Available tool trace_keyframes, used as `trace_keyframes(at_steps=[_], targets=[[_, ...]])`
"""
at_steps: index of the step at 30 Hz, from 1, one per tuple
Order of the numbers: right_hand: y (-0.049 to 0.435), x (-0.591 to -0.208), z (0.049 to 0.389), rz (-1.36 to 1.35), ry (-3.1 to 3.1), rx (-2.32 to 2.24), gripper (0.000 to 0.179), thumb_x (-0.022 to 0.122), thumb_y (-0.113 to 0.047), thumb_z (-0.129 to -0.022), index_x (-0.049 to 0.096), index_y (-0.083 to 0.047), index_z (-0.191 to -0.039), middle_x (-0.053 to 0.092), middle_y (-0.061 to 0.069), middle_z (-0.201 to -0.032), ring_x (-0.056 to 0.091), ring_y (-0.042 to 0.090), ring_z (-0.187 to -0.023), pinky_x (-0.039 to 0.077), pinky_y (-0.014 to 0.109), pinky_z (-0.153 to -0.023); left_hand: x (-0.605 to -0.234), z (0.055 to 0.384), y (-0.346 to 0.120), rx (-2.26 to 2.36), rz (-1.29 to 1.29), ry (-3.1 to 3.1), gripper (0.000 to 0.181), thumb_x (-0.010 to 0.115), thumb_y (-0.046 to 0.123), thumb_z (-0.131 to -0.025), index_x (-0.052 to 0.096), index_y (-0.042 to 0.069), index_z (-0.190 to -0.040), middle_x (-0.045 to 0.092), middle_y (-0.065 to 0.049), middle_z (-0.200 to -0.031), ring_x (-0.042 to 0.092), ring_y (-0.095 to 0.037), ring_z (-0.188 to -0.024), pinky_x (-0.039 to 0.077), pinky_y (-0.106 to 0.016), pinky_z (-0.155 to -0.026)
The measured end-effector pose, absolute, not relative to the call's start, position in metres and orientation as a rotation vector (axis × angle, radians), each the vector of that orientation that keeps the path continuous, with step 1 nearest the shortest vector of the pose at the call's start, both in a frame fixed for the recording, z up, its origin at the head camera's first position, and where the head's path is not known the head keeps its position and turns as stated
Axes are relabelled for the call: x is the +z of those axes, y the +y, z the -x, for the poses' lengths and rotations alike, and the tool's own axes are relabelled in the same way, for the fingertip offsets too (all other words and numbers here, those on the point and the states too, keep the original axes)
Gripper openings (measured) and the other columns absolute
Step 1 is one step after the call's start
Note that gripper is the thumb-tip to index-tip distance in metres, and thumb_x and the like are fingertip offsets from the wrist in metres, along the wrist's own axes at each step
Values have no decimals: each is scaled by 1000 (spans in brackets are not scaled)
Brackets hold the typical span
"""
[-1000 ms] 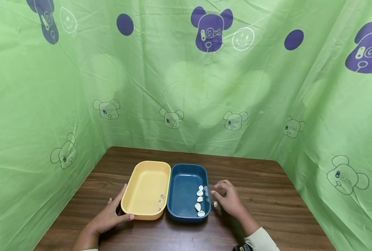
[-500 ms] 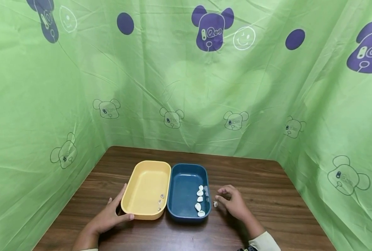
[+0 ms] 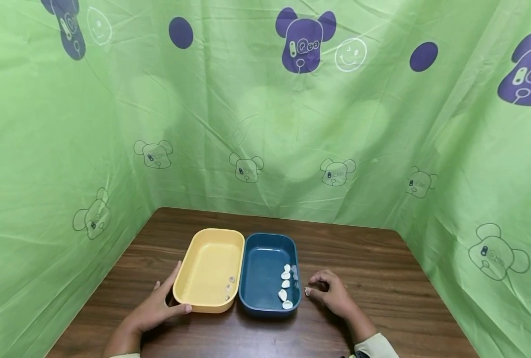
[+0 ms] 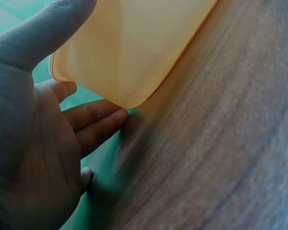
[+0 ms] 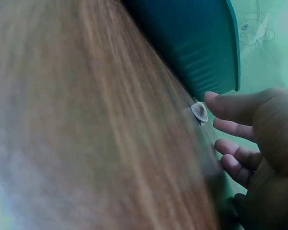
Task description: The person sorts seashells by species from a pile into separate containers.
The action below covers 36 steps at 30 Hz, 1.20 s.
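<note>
My left hand (image 3: 153, 306) holds the near left corner of a yellow tray (image 3: 209, 308), thumb at the near side and fingers along the left wall. In the left wrist view, its fingertips (image 4: 117, 115) touch the tray's outer wall. A blue tray (image 3: 265, 312) stands close against the yellow one's right side. Just right of it, a small ribbed seashell (image 5: 199, 112) lies on the table. My right hand (image 3: 337, 297) is beside that shell; the right wrist view shows its thumb close by and the fingers apart, loosely bent, with nothing gripped.
Several white seashells (image 3: 285, 284) lie along the right side inside the blue tray. Three smaller shells (image 3: 228, 288) are in the yellow tray's near right part. The brown wooden table (image 3: 364, 248) is enclosed by green printed curtains (image 3: 265, 124).
My right hand has drawn back from beside the blue tray's wall and come lower, its thumb now at the loose seashell. The left hand keeps its place on the yellow tray.
</note>
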State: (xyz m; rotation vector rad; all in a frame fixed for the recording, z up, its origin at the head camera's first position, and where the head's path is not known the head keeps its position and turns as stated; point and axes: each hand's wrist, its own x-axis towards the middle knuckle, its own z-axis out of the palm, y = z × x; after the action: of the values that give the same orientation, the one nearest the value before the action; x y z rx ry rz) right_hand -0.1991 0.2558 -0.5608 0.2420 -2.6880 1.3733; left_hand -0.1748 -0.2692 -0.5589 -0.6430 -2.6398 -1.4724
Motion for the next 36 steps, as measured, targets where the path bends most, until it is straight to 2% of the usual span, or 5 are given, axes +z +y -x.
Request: trace_keyframes(at_steps=[3,8,17,24,36], targets=[[258,-564,199,-254,-2718,1326,21,96,-16,-82,81,-16,-97,73,3,-118,64,18,-117,37,50,-113,-559,175,-269,-1472,644,-2643,123,91,22,-84,11,16,-178,26,-34,-175,25,-67,-153,-4,-94,-118],[260,-566,199,-282,-2745,1280,24,98,-19,-78,82,-21,-95,71,4,-121,59,26,-122,24,71,-107,-559,176,-269,-1468,642,-2644,123,91,23,-84,12,18,-178,26,-34,-175,25,-67,-154,-4,-93,-118],[258,-566,199,-276,-2750,1258,16,97,-20,-82,84,-25,-91,70,7,-122,58,27,-123,27,64,-104,-558,175,-267,-1467,634,-2638,122,91,23,-84,14,19,-178,25,-31,-177,25,-63,-152,-3,-93,-120],[258,-568,200,-314,-2748,1222,16,95,-20,-83,82,-28,-87,70,7,-123,57,28,-122,27,58,-101,-558,175,-268,-1467,629,-2631,120,90,24,-85,15,19,-178,25,-30,-178,25,-43,-158,-4,-92,-120],[260,-570,201,-372,-2748,1212,21,92,-18,-85,75,-29,-84,69,6,-129,54,29,-128,24,53,-98,-556,174,-266,-1471,622,-2635,122,91,23,-83,14,13,-177,27,-33,-176,26,-65,-151,-3,-93,-119]])
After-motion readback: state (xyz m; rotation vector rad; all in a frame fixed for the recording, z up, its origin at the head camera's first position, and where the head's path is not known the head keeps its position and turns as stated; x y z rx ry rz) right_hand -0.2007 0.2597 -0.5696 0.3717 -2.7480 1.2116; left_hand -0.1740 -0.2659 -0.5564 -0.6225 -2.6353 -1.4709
